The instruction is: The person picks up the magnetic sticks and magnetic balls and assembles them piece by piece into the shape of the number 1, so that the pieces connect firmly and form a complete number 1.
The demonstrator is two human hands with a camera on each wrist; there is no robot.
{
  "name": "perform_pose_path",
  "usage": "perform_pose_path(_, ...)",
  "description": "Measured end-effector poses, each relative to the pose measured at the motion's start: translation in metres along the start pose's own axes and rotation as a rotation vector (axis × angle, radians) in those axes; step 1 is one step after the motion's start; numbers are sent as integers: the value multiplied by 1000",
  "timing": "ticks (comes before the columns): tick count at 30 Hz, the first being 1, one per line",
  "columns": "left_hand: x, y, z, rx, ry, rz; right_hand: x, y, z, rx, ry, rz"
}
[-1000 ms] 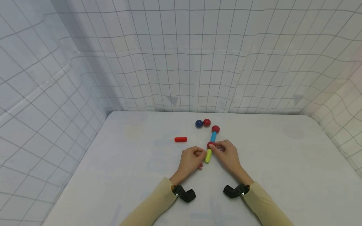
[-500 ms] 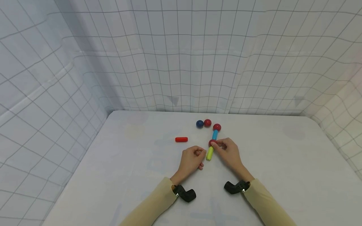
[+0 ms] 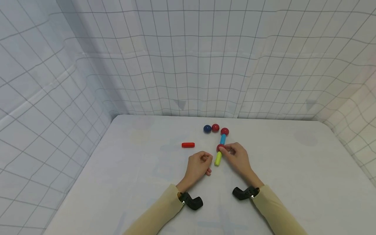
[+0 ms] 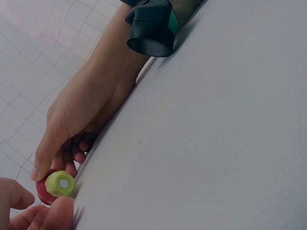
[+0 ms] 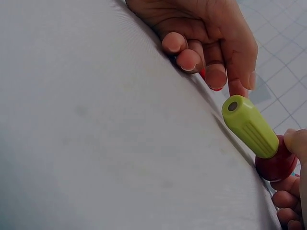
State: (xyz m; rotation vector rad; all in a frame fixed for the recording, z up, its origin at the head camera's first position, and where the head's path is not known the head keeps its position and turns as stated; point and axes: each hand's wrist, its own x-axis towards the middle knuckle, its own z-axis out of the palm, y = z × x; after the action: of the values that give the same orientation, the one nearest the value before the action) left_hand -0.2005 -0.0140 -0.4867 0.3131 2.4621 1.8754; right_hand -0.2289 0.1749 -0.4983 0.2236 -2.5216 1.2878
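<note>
My right hand (image 3: 236, 158) pinches a red ball (image 3: 219, 147) between thumb and fingers. From that ball a yellow-green rod (image 5: 250, 127) points toward me, a grey disc showing in its end. On the far side a light blue rod (image 3: 223, 139) joins it to another red ball (image 3: 224, 131), making one straight chain. My left hand (image 3: 198, 166) is just left of the yellow-green rod, fingers loosely curled and holding nothing. In the left wrist view the rod's end (image 4: 60, 183) faces the camera, with the pinched ball behind it.
A red rod (image 3: 188, 145) lies on the white table (image 3: 141, 182) beyond my left hand. Further back, a dark blue ball (image 3: 207, 129) and a loose red ball (image 3: 215, 127) sit side by side. A white gridded curtain (image 3: 188, 65) rises behind the table.
The chain has moved slightly away from me with my right hand pinching its middle ball. The gap between my left fingers and the yellow-green rod has widened.
</note>
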Motion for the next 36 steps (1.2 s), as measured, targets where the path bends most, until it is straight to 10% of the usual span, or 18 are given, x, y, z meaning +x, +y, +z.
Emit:
perform_pose_path(18, 1, 1, -1, 86, 13, 61, 0, 3, 0, 12, 5, -14)
perform_pose_path(36, 53, 20, -9, 283, 158, 166, -1, -1, -1, 23, -13, 46)
